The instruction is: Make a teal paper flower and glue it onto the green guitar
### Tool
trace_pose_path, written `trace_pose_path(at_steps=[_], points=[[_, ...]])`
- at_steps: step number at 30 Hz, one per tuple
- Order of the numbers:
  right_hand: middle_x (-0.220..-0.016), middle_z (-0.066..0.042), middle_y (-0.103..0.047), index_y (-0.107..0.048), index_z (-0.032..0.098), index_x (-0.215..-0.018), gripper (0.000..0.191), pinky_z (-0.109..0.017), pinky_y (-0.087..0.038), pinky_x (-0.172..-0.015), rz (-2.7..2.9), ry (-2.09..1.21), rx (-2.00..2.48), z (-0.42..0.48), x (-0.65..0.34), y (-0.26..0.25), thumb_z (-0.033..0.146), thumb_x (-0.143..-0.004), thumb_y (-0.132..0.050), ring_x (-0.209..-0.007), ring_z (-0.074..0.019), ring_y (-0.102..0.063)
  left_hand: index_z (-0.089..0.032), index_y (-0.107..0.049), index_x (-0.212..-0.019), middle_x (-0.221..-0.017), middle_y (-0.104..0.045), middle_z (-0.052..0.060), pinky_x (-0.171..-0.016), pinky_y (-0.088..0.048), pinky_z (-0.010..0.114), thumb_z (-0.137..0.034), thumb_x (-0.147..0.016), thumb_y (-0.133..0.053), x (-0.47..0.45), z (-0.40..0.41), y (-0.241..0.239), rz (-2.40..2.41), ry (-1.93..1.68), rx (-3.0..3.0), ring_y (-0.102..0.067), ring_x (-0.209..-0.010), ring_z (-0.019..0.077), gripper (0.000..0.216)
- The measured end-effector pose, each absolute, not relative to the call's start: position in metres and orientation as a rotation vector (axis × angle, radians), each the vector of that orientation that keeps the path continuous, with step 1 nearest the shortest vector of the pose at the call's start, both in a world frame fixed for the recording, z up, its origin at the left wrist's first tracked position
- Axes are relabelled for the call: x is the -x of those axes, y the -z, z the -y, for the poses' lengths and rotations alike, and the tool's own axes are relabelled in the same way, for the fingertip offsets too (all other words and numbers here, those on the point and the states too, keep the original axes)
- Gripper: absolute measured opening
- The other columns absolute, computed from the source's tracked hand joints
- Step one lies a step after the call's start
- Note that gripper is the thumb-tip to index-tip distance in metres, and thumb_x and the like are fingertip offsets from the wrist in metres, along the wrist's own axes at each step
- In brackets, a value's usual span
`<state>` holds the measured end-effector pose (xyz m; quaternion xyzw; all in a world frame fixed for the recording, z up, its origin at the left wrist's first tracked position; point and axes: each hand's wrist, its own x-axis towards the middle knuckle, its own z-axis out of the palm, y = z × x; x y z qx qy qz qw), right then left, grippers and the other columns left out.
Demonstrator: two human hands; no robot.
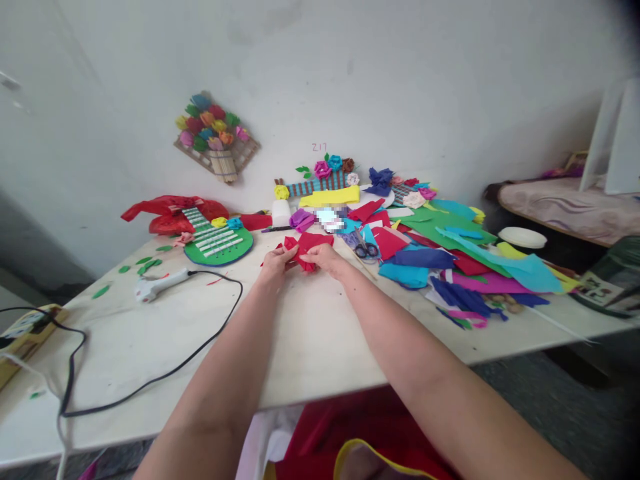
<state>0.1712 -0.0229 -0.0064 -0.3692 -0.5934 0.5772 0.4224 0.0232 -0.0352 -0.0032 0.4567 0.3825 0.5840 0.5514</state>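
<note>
Red crepe paper, bunched and folded, is held between both my hands above the middle of the table. My left hand pinches its left side, while the fingers of my right hand close on its right lower part. Just beyond lie a purple paper piece and a black marker. To the right of my right hand rests a pair of dark-handled scissors. A green guitar-shaped craft with white strips and paper flowers lies to the left.
A white glue gun with a black cord lies at left, near green paper leaves and a yellow power strip. Coloured paper scraps cover the right side. A large green jar stands at the right edge; a paper-flower bouquet hangs on the wall.
</note>
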Motion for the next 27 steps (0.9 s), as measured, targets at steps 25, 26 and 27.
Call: trace_pose_path(at_steps=[25,26,27], points=[[-0.042,0.002,-0.056,-0.044,0.017,-0.051,0.028,-0.024,-0.051,-0.044,1.344,-1.399,0.908,0.0222,-0.1629,0.0068,0.014,-0.063,-0.069,-0.045,-0.0146,-0.061,-0.013,-0.055,-0.053,-0.054,-0.058,0.001,-0.061,-0.048,0.029,-0.036,-0.051,-0.08,-0.0281,0.0331,0.0061,-0.904,-1.372,-1.201,-0.055,-0.05,0.0119,0.034],[-0.041,0.003,-0.055,-0.043,0.017,-0.051,0.028,-0.024,-0.051,-0.044,1.342,-1.395,0.909,0.0217,-0.1627,0.0072,0.014,-0.062,-0.069,-0.045,-0.0146,-0.061,-0.013,-0.055,-0.052,-0.053,-0.058,0.001,-0.061,-0.048,0.029,-0.036,-0.051,-0.08,-0.0289,0.0328,0.0061,-0.915,-1.381,-1.198,-0.055,-0.051,0.0119,0.034],[-0.041,0.002,-0.055,-0.043,0.017,-0.051,0.028,-0.024,-0.051,-0.043,1.342,-1.391,0.91,0.0211,-0.1625,0.0077,0.015,-0.062,-0.069,-0.044,-0.0146,-0.06,-0.013,-0.055,-0.052,-0.053,-0.058,0.001,-0.061,-0.048,0.029,-0.037,-0.051,-0.08,-0.0296,0.0326,0.0061,-0.925,-1.387,-1.194,-0.055,-0.051,0.0117,0.035]])
